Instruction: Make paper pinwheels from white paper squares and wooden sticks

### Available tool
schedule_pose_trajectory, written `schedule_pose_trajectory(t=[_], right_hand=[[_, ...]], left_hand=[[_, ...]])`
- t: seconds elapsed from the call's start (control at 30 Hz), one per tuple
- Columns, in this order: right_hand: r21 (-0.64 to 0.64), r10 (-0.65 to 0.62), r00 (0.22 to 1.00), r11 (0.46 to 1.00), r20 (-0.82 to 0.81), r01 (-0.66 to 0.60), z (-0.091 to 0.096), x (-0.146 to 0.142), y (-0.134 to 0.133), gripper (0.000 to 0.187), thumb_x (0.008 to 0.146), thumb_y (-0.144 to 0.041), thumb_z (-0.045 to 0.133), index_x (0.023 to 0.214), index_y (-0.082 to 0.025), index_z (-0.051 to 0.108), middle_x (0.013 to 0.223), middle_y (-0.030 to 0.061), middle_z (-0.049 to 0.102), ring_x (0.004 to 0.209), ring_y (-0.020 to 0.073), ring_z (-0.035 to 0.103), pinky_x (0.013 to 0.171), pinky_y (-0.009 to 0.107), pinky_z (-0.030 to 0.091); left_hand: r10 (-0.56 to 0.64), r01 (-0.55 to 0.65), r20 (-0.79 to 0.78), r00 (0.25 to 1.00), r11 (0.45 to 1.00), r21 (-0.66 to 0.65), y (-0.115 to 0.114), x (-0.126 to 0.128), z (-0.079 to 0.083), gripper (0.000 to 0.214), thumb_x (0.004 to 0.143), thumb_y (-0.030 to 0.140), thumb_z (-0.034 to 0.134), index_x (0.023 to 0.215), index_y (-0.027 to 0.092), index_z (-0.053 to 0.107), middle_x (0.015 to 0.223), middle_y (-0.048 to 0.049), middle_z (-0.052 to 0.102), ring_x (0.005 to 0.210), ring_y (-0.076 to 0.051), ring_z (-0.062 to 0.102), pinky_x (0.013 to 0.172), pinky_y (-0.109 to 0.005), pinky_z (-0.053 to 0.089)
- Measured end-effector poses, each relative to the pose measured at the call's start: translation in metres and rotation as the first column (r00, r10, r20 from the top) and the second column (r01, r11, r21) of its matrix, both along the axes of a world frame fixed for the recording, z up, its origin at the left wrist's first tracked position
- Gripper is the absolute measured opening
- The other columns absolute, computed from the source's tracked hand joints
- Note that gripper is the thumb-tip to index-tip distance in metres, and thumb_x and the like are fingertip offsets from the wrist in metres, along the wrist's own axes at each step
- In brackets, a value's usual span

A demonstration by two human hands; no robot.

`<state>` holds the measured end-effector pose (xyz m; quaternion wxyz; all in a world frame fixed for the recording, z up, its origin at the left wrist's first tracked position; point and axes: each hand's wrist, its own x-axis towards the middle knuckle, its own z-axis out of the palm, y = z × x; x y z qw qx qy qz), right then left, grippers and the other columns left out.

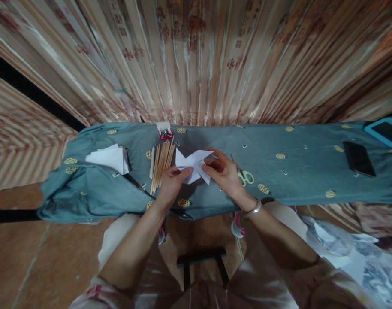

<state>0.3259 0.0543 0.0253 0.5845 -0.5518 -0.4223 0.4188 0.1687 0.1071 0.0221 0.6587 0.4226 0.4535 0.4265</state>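
Both my hands hold a white paper pinwheel just over the cloth-covered table. The thumb of my left hand presses on its lower left part near the centre. My right hand pinches the right side, with thumb and fingers on a paper blade. Left of the pinwheel lies a bundle of thin wooden sticks. Green-handled scissors rest beside my right hand, their blades partly hidden by it. A small open box with shiny metal bits stands behind the sticks.
A stack of white paper lies on the left of the blue-green tablecloth. At the right are a black phone and a blue-framed tablet. A striped curtain hangs along the back. Below is a dark stool.
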Motion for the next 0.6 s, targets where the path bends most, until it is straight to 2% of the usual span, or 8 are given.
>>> schedule_pose_trajectory(t=[0.13, 0.23, 0.3, 0.4, 0.5, 0.6], right_hand=[[0.027, -0.036, 0.999, 0.999, 0.033, 0.035, -0.003, 0.008, 0.001, 0.042, 0.077, -0.045, 0.071, 0.111, -0.021, 0.065, 0.091, 0.0045, 0.076, 0.086, 0.019, 0.071, 0.08, 0.033, 0.056], [0.027, -0.041, 0.993, 0.999, 0.113, 0.038, -0.008, 0.012, 0.002, 0.034, 0.079, -0.047, 0.068, 0.099, -0.021, 0.07, 0.093, 0.0057, 0.077, 0.085, 0.0196, 0.07, 0.082, 0.036, 0.056], [0.014, -0.047, 0.984, 0.999, 0.173, 0.045, -0.013, 0.013, 0.005, 0.03, 0.079, -0.047, 0.067, 0.094, -0.021, 0.072, 0.09, 0.005, 0.077, 0.08, 0.0189, 0.068, 0.079, 0.035, 0.055], [-0.03, -0.028, 0.982, 0.999, 0.189, 0.034, -0.019, 0.009, 0.014, 0.03, 0.078, -0.048, 0.066, 0.086, -0.02, 0.073, 0.078, 0.0032, 0.074, 0.07, 0.0173, 0.066, 0.07, 0.032, 0.053], [-0.063, 0.06, 0.98, 0.997, 0.192, -0.048, -0.022, 0.003, 0.029, 0.029, 0.075, -0.046, 0.066, 0.084, -0.018, 0.073, 0.071, 0.0016, 0.071, 0.062, 0.0148, 0.062, 0.061, 0.027, 0.049], [-0.06, 0.156, 0.954, 0.988, 0.256, -0.146, -0.022, -0.005, 0.045, 0.026, 0.076, -0.04, 0.064, 0.085, -0.017, 0.073, 0.071, 0.0012, 0.071, 0.062, 0.0137, 0.062, 0.059, 0.025, 0.046]], left_hand=[[0.056, -0.056, -0.014, 0.998, 0.998, -0.016, 0.005, -0.002, 0.001, 0.031, 0.045, 0.038, 0.088, 0.063, 0.017, 0.075, 0.065, -0.0035, 0.074, 0.059, -0.017, 0.065, 0.061, -0.031, 0.052], [0.086, -0.085, 0.027, 0.996, 0.996, -0.015, 0.009, -0.007, 0.001, 0.029, 0.046, 0.035, 0.087, 0.065, 0.016, 0.075, 0.064, -0.002, 0.073, 0.059, -0.016, 0.065, 0.064, -0.03, 0.052], [0.116, -0.115, 0.051, 0.992, 0.993, -0.013, 0.013, -0.012, 0.002, 0.028, 0.046, 0.033, 0.087, 0.065, 0.016, 0.075, 0.064, -0.0011, 0.073, 0.059, -0.015, 0.065, 0.065, -0.03, 0.052], [0.22, -0.222, 0.077, 0.973, 0.975, 0.027, 0.024, -0.026, 0.005, 0.026, 0.047, 0.031, 0.085, 0.066, 0.017, 0.074, 0.065, 0.0004, 0.073, 0.058, -0.014, 0.064, 0.063, -0.029, 0.052], [0.348, -0.36, 0.111, 0.931, 0.926, 0.112, 0.039, -0.047, 0.011, 0.02, 0.051, 0.029, 0.083, 0.065, 0.018, 0.072, 0.069, 0.002, 0.074, 0.065, -0.014, 0.066, 0.069, -0.027, 0.053], [0.416, -0.432, 0.118, 0.902, 0.881, 0.192, 0.051, -0.07, 0.016, 0.02, 0.053, 0.03, 0.081, 0.061, 0.02, 0.066, 0.072, 0.002, 0.074, 0.075, -0.016, 0.068, 0.079, -0.029, 0.055]])
